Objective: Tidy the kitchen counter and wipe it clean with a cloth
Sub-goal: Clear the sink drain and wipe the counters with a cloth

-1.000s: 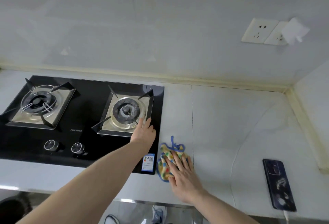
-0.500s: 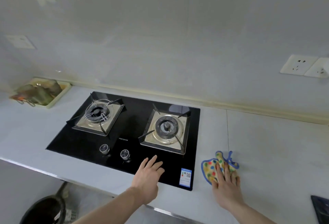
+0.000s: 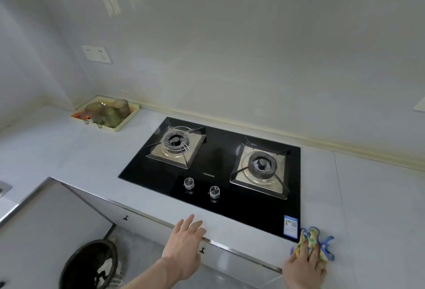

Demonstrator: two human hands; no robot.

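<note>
A yellow cloth with coloured dots and blue trim (image 3: pixel 311 238) lies on the white counter (image 3: pixel 87 164) just right of the black gas hob (image 3: pixel 220 166), near the front edge. My right hand (image 3: pixel 304 265) presses flat on the cloth with straight fingers. My left hand (image 3: pixel 184 245) hovers open at the counter's front edge, in front of the hob, holding nothing.
A cream tray (image 3: pixel 128 117) with upturned glasses stands in the back left corner. The hob has two burners and two knobs (image 3: pixel 201 186). A dark bin (image 3: pixel 90 265) sits on the floor below. A wall socket (image 3: pixel 96 53) is at the left.
The view has swung left. My left hand has drawn back off the hob to the counter's front edge. My right hand stays on the cloth, which has slid towards the front edge.
</note>
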